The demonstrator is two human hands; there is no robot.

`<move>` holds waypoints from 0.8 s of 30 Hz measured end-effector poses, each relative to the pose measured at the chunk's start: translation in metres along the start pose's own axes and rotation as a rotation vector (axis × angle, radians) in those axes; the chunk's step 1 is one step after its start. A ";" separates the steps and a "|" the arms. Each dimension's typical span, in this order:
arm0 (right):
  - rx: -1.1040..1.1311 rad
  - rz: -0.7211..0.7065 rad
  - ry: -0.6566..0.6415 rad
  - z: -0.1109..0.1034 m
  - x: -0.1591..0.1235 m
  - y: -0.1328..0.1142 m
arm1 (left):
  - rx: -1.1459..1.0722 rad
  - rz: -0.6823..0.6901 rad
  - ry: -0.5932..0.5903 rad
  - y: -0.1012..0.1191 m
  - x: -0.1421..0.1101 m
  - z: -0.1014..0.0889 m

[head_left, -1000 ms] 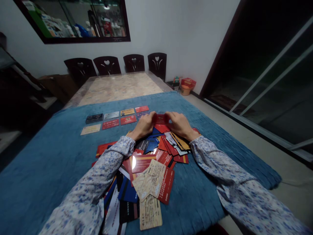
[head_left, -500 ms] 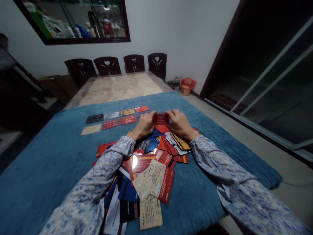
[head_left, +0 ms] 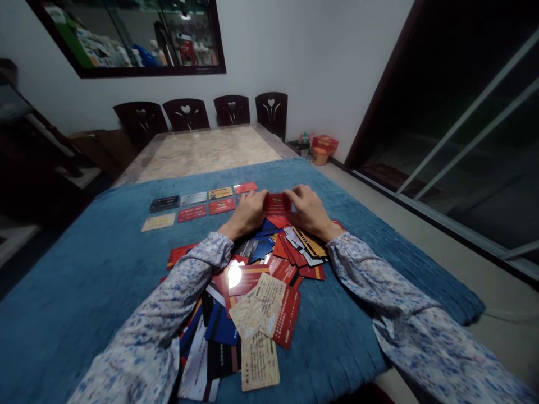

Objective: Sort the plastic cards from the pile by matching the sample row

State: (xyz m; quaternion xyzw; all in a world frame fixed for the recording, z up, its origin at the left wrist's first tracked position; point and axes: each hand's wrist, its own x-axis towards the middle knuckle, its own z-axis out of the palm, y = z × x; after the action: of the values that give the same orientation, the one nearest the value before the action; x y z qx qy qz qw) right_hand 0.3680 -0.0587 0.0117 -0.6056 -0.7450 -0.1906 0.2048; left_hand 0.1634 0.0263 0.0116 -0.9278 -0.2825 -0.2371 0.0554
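Between my two hands a dark red card point(head_left: 277, 202) stands tilted up, its face toward me. My left hand point(head_left: 247, 213) pinches its left end, and my right hand point(head_left: 309, 210) grips the right end. Below them spreads a loose heap of plastic cards, with red cards point(head_left: 287, 317), beige cards point(head_left: 260, 365), blue cards point(head_left: 222, 325) and a yellow card point(head_left: 310, 242) overlapping. Part of the heap is hidden by my left forearm. Beyond my left hand, cards lie in rows, among them a black card point(head_left: 164, 203), a silver card point(head_left: 193, 198) and a cream card point(head_left: 158, 222).
A blue cloth point(head_left: 105, 264) covers the near part of the table; its far part has a beige patterned top point(head_left: 210, 147). Dark chairs point(head_left: 272, 112) line the far side. An orange bucket point(head_left: 320, 156) stands on the floor by the wall, and a sliding door point(head_left: 455, 129) is at right.
My hands stay nearly in place, still holding the red card between them. The card's face looks slightly more upright. The heap and the rows are unchanged.
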 end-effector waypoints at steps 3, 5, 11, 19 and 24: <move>0.001 -0.009 0.004 -0.002 0.001 -0.001 | 0.058 -0.003 -0.005 -0.001 0.000 -0.006; 0.004 -0.024 0.013 -0.003 0.002 -0.002 | 0.084 -0.015 -0.015 -0.001 0.000 -0.013; -0.011 -0.047 -0.030 -0.006 0.007 -0.009 | 0.120 -0.032 -0.095 0.002 -0.006 -0.031; -0.017 -0.071 -0.155 -0.013 0.025 -0.023 | 0.138 -0.072 -0.161 -0.010 -0.017 -0.046; -0.011 -0.104 -0.227 -0.011 0.038 -0.033 | 0.136 -0.103 -0.181 -0.022 -0.026 -0.053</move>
State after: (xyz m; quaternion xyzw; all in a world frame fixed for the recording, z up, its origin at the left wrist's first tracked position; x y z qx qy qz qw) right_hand 0.3297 -0.0396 0.0404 -0.5848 -0.7928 -0.1351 0.1057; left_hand 0.1102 0.0192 0.0454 -0.9238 -0.3493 -0.1352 0.0800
